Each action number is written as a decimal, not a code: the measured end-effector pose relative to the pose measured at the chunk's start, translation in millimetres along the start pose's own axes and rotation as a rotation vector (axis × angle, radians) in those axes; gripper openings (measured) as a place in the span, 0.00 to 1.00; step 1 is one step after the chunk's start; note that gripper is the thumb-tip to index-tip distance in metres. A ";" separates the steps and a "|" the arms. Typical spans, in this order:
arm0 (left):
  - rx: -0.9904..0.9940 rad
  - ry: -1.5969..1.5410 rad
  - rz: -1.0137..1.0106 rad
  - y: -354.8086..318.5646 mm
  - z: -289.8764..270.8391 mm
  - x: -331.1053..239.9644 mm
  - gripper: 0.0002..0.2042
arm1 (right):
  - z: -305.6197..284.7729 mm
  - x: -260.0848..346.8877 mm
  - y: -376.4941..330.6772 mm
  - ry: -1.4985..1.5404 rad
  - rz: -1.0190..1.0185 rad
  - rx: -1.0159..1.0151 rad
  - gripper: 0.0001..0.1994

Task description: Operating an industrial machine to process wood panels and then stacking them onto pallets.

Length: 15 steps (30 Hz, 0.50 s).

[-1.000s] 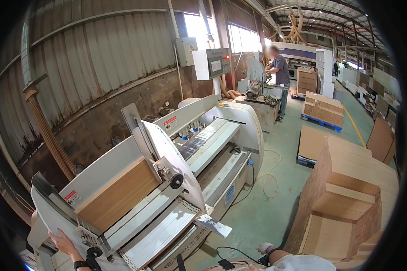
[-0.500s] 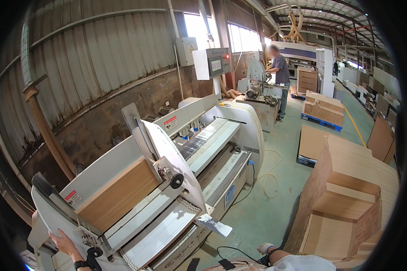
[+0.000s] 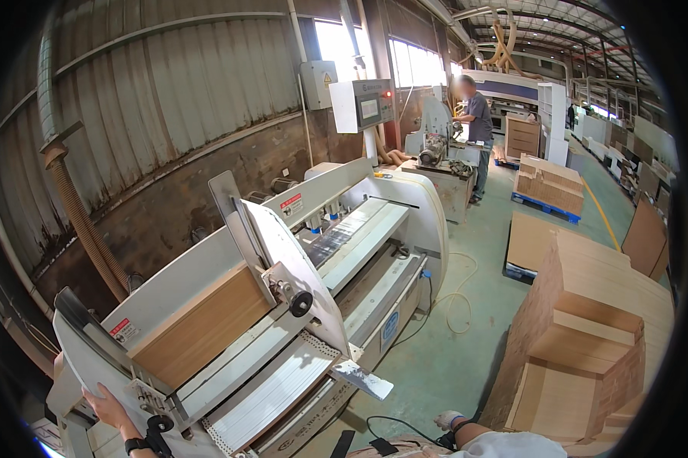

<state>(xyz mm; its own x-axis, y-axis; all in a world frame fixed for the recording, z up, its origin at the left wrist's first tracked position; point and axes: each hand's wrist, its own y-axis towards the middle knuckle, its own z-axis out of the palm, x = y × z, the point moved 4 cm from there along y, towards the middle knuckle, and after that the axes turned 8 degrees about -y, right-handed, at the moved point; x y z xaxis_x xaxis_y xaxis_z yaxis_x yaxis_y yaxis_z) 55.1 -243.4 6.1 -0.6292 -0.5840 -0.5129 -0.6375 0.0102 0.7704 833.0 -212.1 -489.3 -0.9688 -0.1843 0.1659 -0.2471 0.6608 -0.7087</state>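
Observation:
My left hand [image 3: 109, 408] lies against the white curved side plate [image 3: 92, 355] of a woodworking machine, fingers stretched out on it. A black band circles that wrist, next to a black knob [image 3: 161, 424]. Inside the machine, a wood-coloured board [image 3: 214, 327] leans along the back fence, between the near side plate and a second white plate [image 3: 302, 267] with its own black knob [image 3: 300, 304]. My right hand [image 3: 449, 420], in a pale glove, hangs low near my body, away from the machine. Its fingers are small and partly hidden; no held object shows.
Stacked wood panels [image 3: 588, 305] rise on the right. A control box [image 3: 361, 105] stands over the machine's far end. A hose [image 3: 458, 305] lies on the green floor. Farther back, a person [image 3: 475, 126] works at another machine, near panels on a blue pallet [image 3: 546, 206].
The view has shifted very slightly. My left hand stays on the side plate, my right hand stays low, and the board has not moved.

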 end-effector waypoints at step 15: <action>0.000 0.008 -0.008 0.8 4.1 1.1 0.24 | 4.1 -0.5 7.4 -0.074 -0.023 0.012 0.11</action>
<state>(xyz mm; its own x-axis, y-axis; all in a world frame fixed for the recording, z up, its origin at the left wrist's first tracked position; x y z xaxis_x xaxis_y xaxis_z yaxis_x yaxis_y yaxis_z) 52.1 -240.6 4.7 -0.6207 -0.5904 -0.5159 -0.6423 0.0055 0.7665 831.7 -210.1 -497.5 -0.9586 -0.2527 0.1312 -0.2683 0.6474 -0.7134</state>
